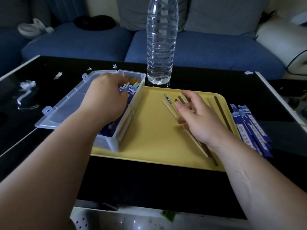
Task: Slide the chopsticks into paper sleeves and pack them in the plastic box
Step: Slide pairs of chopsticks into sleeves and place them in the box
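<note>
Black coffee table (149, 188), task midway. Left hand (106, 95) curls over sleeved chopsticks (131, 90) inside the plastic box (114, 141), grasp hidden. Right hand (197, 117) pinches bare chopsticks (169, 108) on the yellow tray (149, 146). Beside the tray, empty paper sleeves (252, 130) await; packing appears partly done.

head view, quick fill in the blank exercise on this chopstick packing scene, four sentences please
1. The left hand reaches into the plastic box, which sits partly on the ____ tray.
2. The right hand grips loose ____ on the tray.
3. The pile of blue paper sleeves lies off the tray's ____ side.
4. Behind the tray stands a clear water ____.

Missing words: yellow; chopsticks; right; bottle
</note>
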